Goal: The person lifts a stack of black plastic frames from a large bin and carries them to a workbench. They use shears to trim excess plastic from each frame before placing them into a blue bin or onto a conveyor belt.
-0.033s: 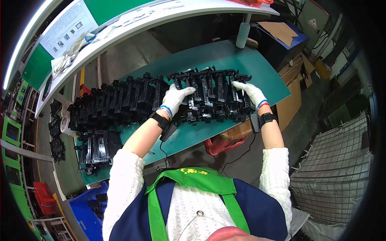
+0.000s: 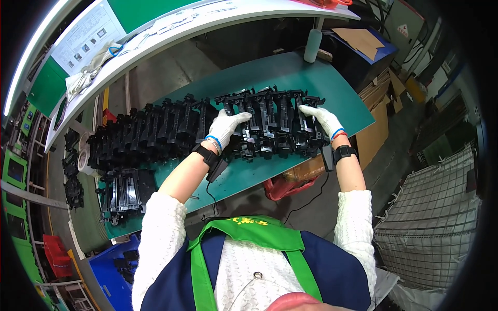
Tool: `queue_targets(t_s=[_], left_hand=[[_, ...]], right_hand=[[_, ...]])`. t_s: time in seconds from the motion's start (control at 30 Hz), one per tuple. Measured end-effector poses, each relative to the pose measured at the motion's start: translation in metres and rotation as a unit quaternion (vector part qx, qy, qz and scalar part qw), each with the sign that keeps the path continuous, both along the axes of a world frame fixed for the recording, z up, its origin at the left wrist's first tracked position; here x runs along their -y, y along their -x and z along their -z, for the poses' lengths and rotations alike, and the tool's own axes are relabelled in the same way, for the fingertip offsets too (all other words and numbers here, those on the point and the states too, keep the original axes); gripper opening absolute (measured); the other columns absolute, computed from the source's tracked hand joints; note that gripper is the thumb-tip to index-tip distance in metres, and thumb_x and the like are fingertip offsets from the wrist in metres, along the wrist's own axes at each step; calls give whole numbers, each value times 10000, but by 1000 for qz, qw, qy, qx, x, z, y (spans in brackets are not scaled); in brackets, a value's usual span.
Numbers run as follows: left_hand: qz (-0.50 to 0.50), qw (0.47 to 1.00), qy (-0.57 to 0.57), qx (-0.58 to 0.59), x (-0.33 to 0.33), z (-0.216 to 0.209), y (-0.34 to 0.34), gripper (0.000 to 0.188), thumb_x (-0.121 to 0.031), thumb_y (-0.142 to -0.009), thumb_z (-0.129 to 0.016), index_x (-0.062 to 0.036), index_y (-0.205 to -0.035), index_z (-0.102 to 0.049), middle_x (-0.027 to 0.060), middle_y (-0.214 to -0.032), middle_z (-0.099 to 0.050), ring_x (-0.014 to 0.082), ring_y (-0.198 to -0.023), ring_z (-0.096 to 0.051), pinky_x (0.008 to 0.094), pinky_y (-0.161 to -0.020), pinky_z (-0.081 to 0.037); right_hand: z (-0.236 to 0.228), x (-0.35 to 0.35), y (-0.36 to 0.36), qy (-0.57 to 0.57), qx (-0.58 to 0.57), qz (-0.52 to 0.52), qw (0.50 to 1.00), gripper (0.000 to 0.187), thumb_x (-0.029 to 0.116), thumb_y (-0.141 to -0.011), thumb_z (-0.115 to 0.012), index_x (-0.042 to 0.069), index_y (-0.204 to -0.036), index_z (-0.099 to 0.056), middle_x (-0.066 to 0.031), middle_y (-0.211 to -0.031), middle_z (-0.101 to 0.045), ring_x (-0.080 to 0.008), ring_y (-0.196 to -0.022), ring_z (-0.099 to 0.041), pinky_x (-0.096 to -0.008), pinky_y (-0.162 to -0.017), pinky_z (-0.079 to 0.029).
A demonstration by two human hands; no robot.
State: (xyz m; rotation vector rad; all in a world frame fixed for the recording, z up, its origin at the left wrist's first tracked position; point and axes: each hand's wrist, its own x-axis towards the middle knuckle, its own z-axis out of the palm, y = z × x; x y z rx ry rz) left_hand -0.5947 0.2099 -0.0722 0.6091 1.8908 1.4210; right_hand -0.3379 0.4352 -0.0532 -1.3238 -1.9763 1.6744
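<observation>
My left hand (image 2: 226, 127), in a white glove, is at the left end of a row of black plastic frames (image 2: 267, 116). Its thumb lies over the tops while the other fingers go down beside them, partly hidden. At the right end of the same row, my gloved right hand (image 2: 324, 121) grips the outermost frame, thumb pointing inward. Between them the frames stand side by side on the green tabletop (image 2: 340, 90). A longer row of similar black frames (image 2: 150, 129) continues to the left, close to my left hand.
A smaller stack of black parts (image 2: 127, 191) sits at the table's near left. A white shelf (image 2: 171, 33) spans the far side. At the far right stands a pale bottle (image 2: 313, 45). Below the front edge is a red crate (image 2: 280, 188); a blue bin (image 2: 111, 274) is lower left.
</observation>
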Motion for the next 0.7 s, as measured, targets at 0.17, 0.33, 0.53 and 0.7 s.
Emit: queue_targets(t_s=[0.17,0.33,0.53,0.7], left_hand=[[81,973,-58,207,-12,-2,11,678,-282,-792,-898,28,-1326,-617,150,-1218,-701,234,-1210,-661,391,-1027,-537],[97,992,-33,79,6,4,32,510,-257,-749,-899,-40,-1152,-675,96,-1097,-684,201,-1067,-662,366,-923,-554],[19,991,63,115,14,-24,19,389,-248,-743,-854,-79,-1041,-670,51,-1015,-639,177,-892,-585,324,-790,-515],[36,990,69,118,3,-20,18,426,-262,-744,-859,-77,-1073,-662,38,-990,-636,163,-847,-577,323,-757,-515]], right_hand=[[35,-14,11,-31,-26,24,999,541,467,-849,-831,35,-1172,-797,-70,-1119,-755,-197,-1026,-674,-318,-1004,-489],[40,-7,34,-108,45,23,993,544,468,-834,-831,18,-1139,-803,-91,-1093,-765,-204,-990,-691,-323,-962,-512],[18,-3,27,-99,74,12,992,563,485,-815,-829,2,-1103,-806,-120,-1081,-770,-209,-978,-700,-330,-920,-530],[3,-13,8,-82,96,9,992,538,494,-810,-826,5,-1033,-811,-109,-1035,-769,-203,-940,-695,-326,-877,-531]])
